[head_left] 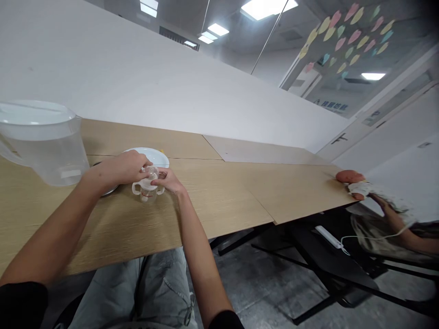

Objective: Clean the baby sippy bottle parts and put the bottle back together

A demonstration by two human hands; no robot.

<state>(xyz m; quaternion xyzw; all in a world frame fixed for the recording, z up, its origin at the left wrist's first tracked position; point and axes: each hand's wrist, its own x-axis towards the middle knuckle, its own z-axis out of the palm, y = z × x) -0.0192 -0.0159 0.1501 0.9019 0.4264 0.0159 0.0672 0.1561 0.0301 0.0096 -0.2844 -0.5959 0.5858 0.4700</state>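
A clear two-handled baby bottle (147, 195) with a transparent domed cap and red lettering stands upright on the wooden table. My left hand (128, 167) comes over it from the left, its fingers closed on the upper part near the cap. From the right, my right hand (170, 181) is closed around the collar, thumb in front. Both hands partly hide the cap, so its fit cannot be made out. Behind them is a white plate (159, 156). A dark-rimmed round item (111, 191) lies mostly under my left forearm.
A large lidded plastic pitcher (55, 157) with clear liquid stands at the left. The wooden table (219, 196) runs along a white wall. At the far right, another person's arm (394, 217) is by a baby doll (350, 177). A white power strip (328, 236) rests on a black chair.
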